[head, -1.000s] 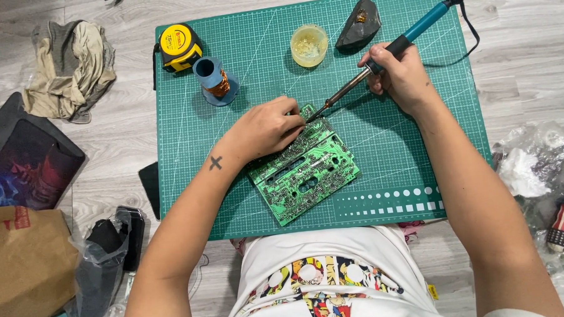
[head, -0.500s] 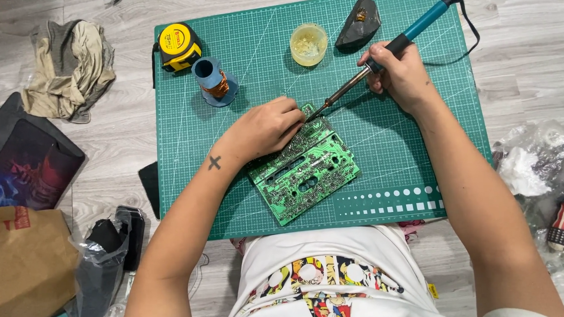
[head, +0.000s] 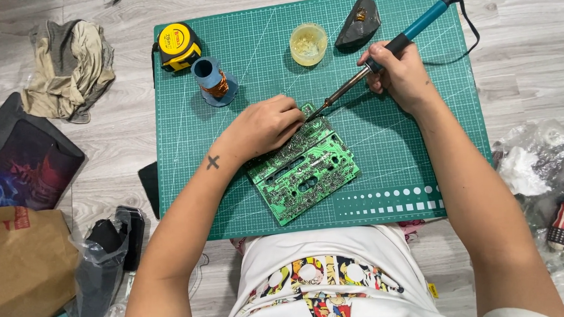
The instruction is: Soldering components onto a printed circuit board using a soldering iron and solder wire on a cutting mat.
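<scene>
A green circuit board (head: 304, 170) lies tilted on the green cutting mat (head: 260, 78). My left hand (head: 263, 125) rests on the board's upper left corner, fingers curled down against it; whether they pinch anything is hidden. My right hand (head: 401, 70) grips a soldering iron (head: 378, 58) with a blue and black handle. Its metal tip touches the board's top edge right beside my left fingertips. The iron's black cord runs off the mat's upper right corner.
On the mat's far side stand a yellow tape measure (head: 178, 44), a blue spool of copper wire (head: 212, 81), a small yellowish tub (head: 308, 43) and a dark grey stand (head: 357, 28). A rag (head: 69, 66) lies left; a red-handled screwdriver (head: 562, 220) lies on crumpled plastic (head: 535, 168) at right.
</scene>
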